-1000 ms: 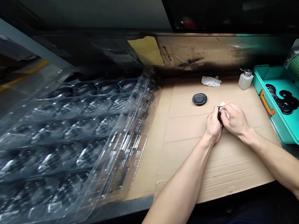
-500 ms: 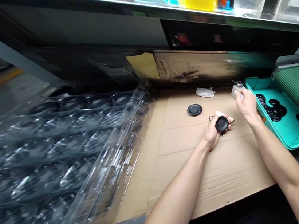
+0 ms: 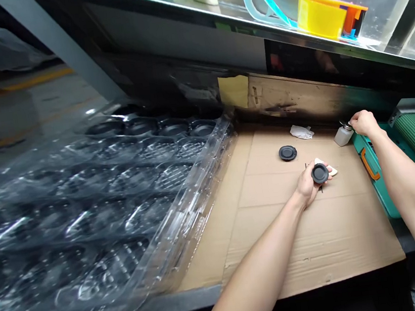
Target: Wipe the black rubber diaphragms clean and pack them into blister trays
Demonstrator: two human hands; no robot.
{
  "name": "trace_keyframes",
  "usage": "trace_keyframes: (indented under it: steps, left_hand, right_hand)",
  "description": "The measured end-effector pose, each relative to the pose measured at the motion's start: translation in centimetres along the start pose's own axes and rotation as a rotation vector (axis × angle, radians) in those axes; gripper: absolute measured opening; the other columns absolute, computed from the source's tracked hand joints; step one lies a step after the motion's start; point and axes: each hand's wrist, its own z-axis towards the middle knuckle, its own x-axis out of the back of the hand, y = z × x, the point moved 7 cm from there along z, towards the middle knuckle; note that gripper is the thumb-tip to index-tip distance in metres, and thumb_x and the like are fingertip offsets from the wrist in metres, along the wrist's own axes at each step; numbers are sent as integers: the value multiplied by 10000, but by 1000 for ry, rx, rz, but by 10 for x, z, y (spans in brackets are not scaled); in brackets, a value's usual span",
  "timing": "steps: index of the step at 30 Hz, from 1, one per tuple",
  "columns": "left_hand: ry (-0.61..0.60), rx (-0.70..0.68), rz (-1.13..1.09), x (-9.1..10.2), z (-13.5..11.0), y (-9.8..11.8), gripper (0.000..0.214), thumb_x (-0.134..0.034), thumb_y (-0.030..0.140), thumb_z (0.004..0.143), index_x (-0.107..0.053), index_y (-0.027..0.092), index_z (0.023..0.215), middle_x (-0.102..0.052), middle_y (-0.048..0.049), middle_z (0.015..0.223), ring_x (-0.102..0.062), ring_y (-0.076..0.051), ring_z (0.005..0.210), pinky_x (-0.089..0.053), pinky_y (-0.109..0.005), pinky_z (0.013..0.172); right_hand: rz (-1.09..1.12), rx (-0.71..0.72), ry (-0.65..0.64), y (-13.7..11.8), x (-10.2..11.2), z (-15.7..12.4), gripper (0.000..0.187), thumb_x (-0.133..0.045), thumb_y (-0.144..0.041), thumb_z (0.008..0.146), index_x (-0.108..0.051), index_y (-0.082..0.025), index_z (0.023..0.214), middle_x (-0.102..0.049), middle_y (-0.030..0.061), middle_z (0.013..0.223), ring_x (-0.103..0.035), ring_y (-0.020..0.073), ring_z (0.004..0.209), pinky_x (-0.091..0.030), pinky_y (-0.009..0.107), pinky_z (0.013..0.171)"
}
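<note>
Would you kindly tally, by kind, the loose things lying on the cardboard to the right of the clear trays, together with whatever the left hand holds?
Black round parts: 2, one of them in the left hand
White bottle: 1
Crumpled white wipe: 1
Off-white piece: 1
Total: 5

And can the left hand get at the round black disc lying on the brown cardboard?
Probably yes: nothing visible stands between the left hand and that disc, though the hand holds another round black disc and may need freeing first.
</note>
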Motion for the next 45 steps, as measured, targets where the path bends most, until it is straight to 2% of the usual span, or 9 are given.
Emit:
trace_keyframes:
  steps: [3, 7, 12, 15, 20, 25, 31, 40, 45]
  left_hand:
    - [21, 12, -64, 2, -1, 5, 466, -430, 438, 1029, -726, 79, 999, -754, -161, 923, -691, -197, 686, -454, -282, 578]
    - [82, -27, -181, 10, -1, 14, 508, -344, 419, 1068, -713, 74, 1013, -757, -176, 958, -688, -191, 704, -459, -285, 588]
    - [124, -68, -242, 14, 4, 13, 476, -368, 419, 1077, -699, 112, 926, -750, -119, 877, -685, -179, 716, -494, -281, 637]
    - [152, -114, -251, 18, 6, 9, 421, -429, 392, 1067, -697, 136, 868, -753, -87, 868, -715, -184, 856, -547, -289, 821]
    - [160, -158, -207, 24, 7, 4, 378, -469, 366, 1055, -703, 146, 855, -758, -71, 860, -723, -193, 1022, -518, -297, 1003]
    - [155, -188, -150, 26, 6, 2, 360, -514, 394, 1028, -742, 129, 941, -783, -94, 972, -721, -218, 1105, -490, -320, 1063]
    - [166, -212, -143, 27, 4, 1, 316, -602, 424, 979, -732, 137, 951, -789, -93, 1020, -712, -228, 1135, -495, -339, 1072]
    - [141, -163, -105, 24, 2, 3, 386, -553, 434, 1010, -756, 110, 958, -791, -127, 1010, -724, -251, 1105, -513, -374, 1053]
    - [139, -205, -77, 24, 4, 5, 363, -572, 427, 1010, -732, 125, 888, -782, -103, 921, -721, -239, 1094, -519, -355, 1035]
  right_hand:
    - [22, -7, -11, -3, 6, -5, 238, -630, -187, 870, -815, -155, 1015, -756, 172, 1029, -701, 263, 978, -520, 346, 866]
    - [149, 152, 221, -29, 13, -58, 274, -562, -285, 947, -798, -171, 1026, -770, 131, 1037, -695, 259, 1013, -508, 335, 912]
    - [468, 472, 57, -81, -56, -159, 230, -547, -323, 963, -746, -208, 964, -752, 61, 969, -687, 214, 922, -520, 307, 857]
    - [486, 568, 45, -100, -92, -186, 181, -536, -283, 974, -697, -211, 937, -702, 72, 945, -648, 216, 905, -510, 323, 861]
    - [363, 572, 158, -100, -108, -185, 196, -473, -255, 1000, -659, -213, 950, -660, 102, 974, -587, 257, 968, -487, 367, 894]
    - [388, 589, 135, -98, -107, -193, 188, -479, -231, 991, -664, -222, 955, -681, 90, 1000, -610, 244, 980, -487, 369, 944]
    - [364, 459, 153, -98, -109, -186, 205, -478, -242, 994, -676, -203, 959, -687, 100, 983, -615, 247, 955, -487, 348, 888]
    - [275, 707, -16, -97, -103, -201, 166, -545, -220, 974, -705, -229, 929, -716, 62, 1010, -604, 234, 969, -441, 364, 920]
    - [174, 584, 100, -90, -99, -190, 220, -496, -253, 1021, -707, -202, 987, -704, 102, 1011, -567, 257, 977, -419, 373, 885]
